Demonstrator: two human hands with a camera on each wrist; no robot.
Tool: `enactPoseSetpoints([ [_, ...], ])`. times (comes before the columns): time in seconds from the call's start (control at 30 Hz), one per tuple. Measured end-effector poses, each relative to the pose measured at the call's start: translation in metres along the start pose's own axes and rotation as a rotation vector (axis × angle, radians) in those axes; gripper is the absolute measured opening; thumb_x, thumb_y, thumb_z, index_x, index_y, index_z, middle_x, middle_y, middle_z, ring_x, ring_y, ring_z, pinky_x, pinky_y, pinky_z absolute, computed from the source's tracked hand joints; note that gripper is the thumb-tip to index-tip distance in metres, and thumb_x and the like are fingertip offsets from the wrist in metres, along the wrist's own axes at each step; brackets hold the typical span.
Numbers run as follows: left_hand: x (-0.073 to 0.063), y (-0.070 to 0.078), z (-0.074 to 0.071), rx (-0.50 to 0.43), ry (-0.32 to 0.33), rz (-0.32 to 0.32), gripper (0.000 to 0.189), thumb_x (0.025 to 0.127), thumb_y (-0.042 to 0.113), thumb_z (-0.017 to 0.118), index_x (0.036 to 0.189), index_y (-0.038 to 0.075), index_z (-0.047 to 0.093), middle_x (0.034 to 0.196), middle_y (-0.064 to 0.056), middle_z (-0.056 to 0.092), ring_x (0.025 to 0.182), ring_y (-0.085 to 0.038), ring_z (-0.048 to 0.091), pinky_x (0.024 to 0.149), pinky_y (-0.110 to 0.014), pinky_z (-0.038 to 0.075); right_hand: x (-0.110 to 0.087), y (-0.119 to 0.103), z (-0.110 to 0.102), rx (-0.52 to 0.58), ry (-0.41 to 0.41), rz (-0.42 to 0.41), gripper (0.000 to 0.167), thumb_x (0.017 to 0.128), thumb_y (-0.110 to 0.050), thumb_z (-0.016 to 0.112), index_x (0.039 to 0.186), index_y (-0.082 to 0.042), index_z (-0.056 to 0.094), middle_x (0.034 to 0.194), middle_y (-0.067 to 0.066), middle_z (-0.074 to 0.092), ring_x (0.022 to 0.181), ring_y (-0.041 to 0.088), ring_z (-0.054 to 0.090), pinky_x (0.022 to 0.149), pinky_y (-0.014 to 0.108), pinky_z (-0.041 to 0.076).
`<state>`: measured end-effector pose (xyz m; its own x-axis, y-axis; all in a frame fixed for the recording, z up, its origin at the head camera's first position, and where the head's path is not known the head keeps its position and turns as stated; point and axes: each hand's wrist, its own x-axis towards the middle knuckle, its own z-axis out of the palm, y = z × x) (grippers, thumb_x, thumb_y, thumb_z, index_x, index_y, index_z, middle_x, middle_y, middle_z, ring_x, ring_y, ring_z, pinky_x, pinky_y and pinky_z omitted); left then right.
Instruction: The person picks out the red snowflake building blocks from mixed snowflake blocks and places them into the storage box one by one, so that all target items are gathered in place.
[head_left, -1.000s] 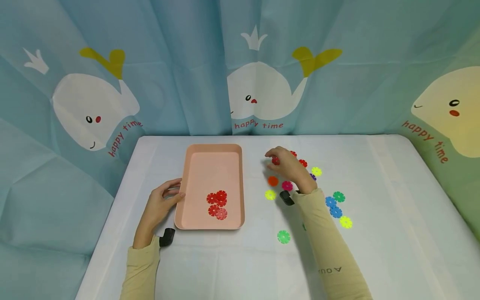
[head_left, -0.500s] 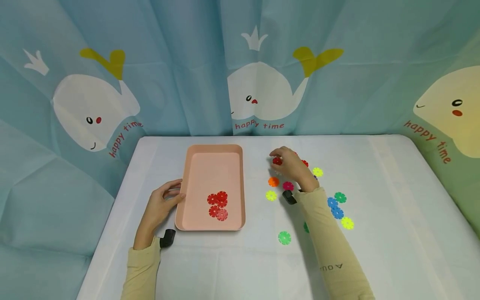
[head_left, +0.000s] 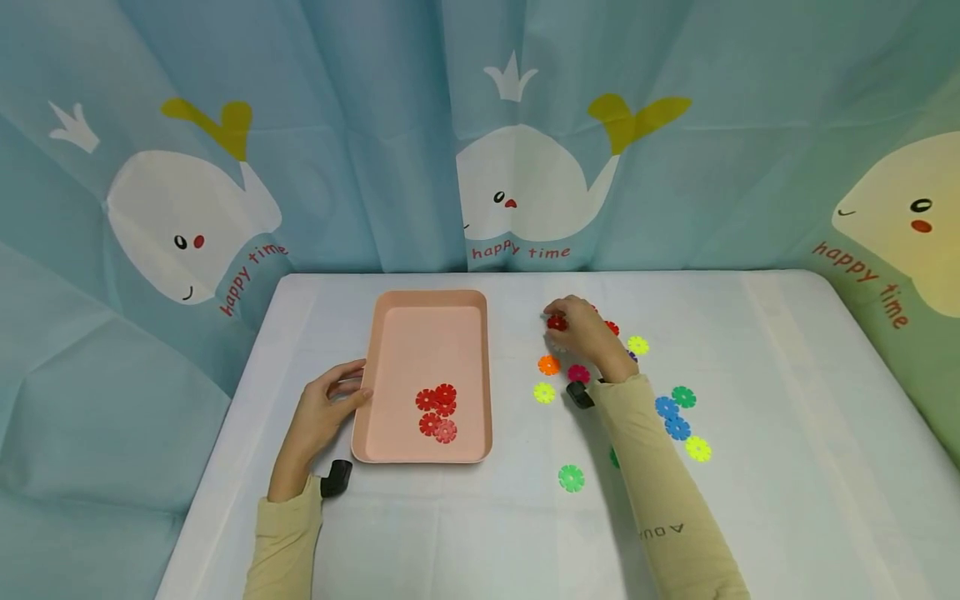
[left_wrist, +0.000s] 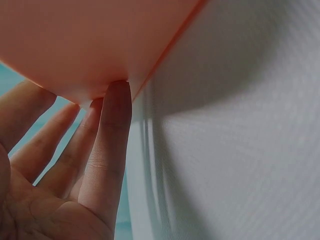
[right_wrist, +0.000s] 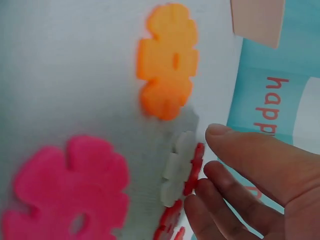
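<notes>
My left hand (head_left: 322, 417) rests at the left edge of a pink tray (head_left: 483, 375); in the left wrist view its straight fingers (left_wrist: 110, 150) touch the outer wall. Several red notched plastic discs (head_left: 430, 424) lie near the tray's front. Over the table right of the tray, my right hand (head_left: 585, 333) has thumb and fingers spread around a red disc (head_left: 557, 322). The right wrist view shows that disc edge-on by the fingertips, beside a whitish disc (right_wrist: 177, 165). Closest to this hand are an orange disc (head_left: 549, 365) and a magenta disc (head_left: 578, 374).
Two blue discs (head_left: 678, 428), a green disc (head_left: 684, 397) and a yellow disc (head_left: 698, 448) lie right of the right forearm. Another yellow disc (head_left: 543, 392) and a light green disc (head_left: 572, 478) lie left of it. A printed curtain (head_left: 360, 167) hangs behind the table.
My right hand has shifted slightly to the right and come in closer around the red disc. The left hand keeps its place at the tray.
</notes>
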<state>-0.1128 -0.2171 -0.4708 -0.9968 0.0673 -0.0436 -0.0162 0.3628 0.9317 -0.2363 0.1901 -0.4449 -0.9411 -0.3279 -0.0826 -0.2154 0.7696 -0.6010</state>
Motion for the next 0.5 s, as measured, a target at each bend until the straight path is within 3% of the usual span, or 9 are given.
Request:
enactPoseSetpoints([
  [0.5, 0.0, 0.0011, 0.0004, -0.004, 0.002, -0.005, 0.053, 0.093, 0.011, 0.071, 0.141, 0.001, 0.053, 0.139, -0.019, 0.057, 0.116, -0.037, 0.061, 0.086, -0.011, 0.047, -0.0024, 0.0001, 0.0027, 0.026, 0.005, 0.033, 0.029, 0.092, 0.0, 0.068, 0.12, 0.006, 0.064, 0.117, 0.022, 0.058, 0.102, 0.033, 0.055, 0.093, 0.047, 0.05],
])
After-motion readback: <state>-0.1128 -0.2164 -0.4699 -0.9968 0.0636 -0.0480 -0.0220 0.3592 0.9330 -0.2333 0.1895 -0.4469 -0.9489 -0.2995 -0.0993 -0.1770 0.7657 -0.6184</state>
